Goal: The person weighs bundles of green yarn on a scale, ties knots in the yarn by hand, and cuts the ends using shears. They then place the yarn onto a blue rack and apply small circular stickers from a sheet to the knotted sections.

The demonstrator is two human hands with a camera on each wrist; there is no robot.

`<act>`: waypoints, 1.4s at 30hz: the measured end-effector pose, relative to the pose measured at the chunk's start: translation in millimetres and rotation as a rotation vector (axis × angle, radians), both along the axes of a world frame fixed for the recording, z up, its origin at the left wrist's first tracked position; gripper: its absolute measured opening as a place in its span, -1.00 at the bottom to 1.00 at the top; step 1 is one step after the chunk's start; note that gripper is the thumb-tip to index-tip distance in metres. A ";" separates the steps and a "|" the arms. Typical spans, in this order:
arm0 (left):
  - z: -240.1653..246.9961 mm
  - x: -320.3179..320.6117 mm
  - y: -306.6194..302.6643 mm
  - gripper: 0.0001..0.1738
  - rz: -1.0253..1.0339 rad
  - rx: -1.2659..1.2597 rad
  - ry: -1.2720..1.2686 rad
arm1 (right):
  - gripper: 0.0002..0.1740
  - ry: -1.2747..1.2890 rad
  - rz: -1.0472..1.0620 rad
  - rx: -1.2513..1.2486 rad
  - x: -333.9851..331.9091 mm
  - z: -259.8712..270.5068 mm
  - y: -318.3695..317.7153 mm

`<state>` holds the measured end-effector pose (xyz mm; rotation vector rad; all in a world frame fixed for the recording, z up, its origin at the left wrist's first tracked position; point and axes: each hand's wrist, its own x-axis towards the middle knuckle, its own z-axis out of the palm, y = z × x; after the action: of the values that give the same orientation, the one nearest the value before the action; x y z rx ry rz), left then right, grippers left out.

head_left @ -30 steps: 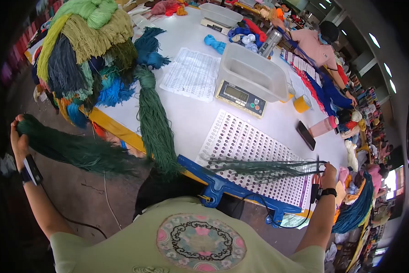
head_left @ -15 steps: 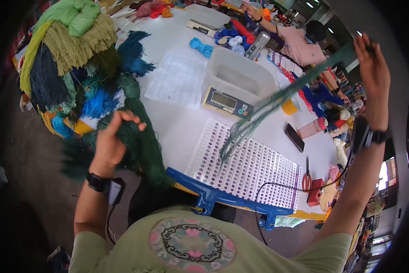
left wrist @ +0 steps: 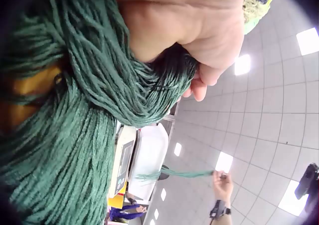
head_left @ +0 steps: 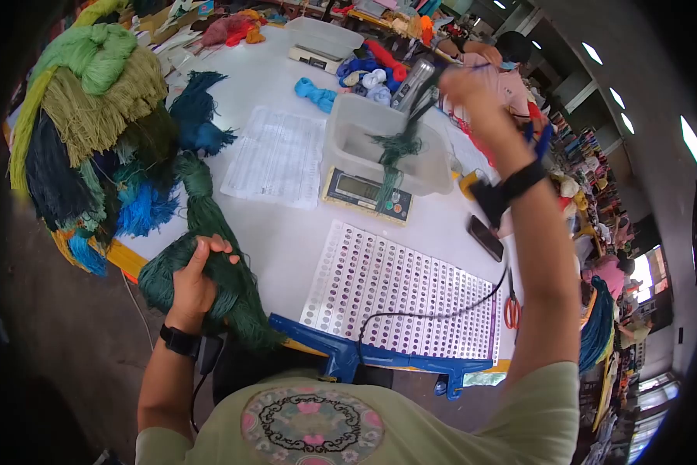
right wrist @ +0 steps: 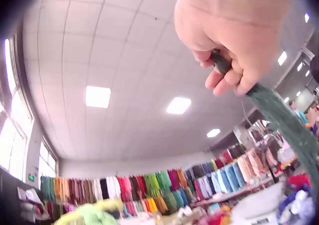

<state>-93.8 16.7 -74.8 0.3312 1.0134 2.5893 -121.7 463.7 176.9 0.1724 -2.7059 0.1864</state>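
Observation:
My left hand [head_left: 193, 291] grips a thick dark green yarn skein [head_left: 158, 279]. In the left wrist view the fingers curl round the skein [left wrist: 124, 90], which hangs in heavy loops. Another long dark green hank [head_left: 197, 180] lies beside it on the table, its lower end at the front edge. Raised over the far side, my right hand [head_left: 472, 93] holds a thin bunch of green yarn strands [head_left: 399, 147] by one end. The strands dangle down into a clear plastic tub [head_left: 348, 139] on a digital scale [head_left: 356, 190]. Fingers wrap the bunch's top in the right wrist view.
A white card with rows of holes [head_left: 402, 291] lies at the front, behind a blue clamp bar [head_left: 309, 333]. Printed sheets [head_left: 275, 155], a phone [head_left: 485, 238] and scissors [head_left: 512, 310] are about. Coloured yarn [head_left: 100, 101] is heaped at left. Another person [head_left: 511, 85] works opposite.
My right hand went up with the thin bunch, then forward over the tub. My left hand came in from the far left to the table edge with the thick skein.

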 end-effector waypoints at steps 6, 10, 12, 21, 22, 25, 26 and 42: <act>-1.5 -0.5 0.2 -0.73 0.011 0.008 -0.007 | -0.71 -0.163 -0.287 0.130 84.0 -120.2 -46.1; -2.6 -1.5 -0.6 -0.72 0.005 -0.021 0.009 | -0.62 0.100 -0.142 0.076 126.8 -144.6 -56.1; -4.2 -1.0 0.1 -0.71 -0.003 -0.018 0.017 | -0.45 0.090 -0.189 -0.054 139.8 -148.1 -58.9; -0.4 0.7 -0.3 -0.72 0.007 -0.053 0.051 | -0.52 0.203 -0.216 -0.120 150.0 -154.5 -58.7; -0.8 0.4 -0.5 -0.72 0.002 -0.050 0.050 | -0.52 0.204 -0.212 -0.121 148.4 -155.0 -59.0; -0.6 0.6 -0.3 -0.73 -0.001 -0.040 0.045 | -0.53 0.203 -0.206 -0.136 144.6 -156.0 -60.4; -0.7 0.7 -0.6 -0.74 -0.004 -0.036 0.041 | -0.54 0.222 -0.198 -0.141 142.8 -157.0 -62.3; 86.8 45.5 10.3 -0.23 -0.108 -0.230 0.050 | -0.84 -0.385 0.127 -1.219 129.7 -138.8 -229.1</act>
<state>-48.3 26.9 12.0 0.3817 1.2605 2.3498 8.0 234.6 38.2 -0.0751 -2.3978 1.9504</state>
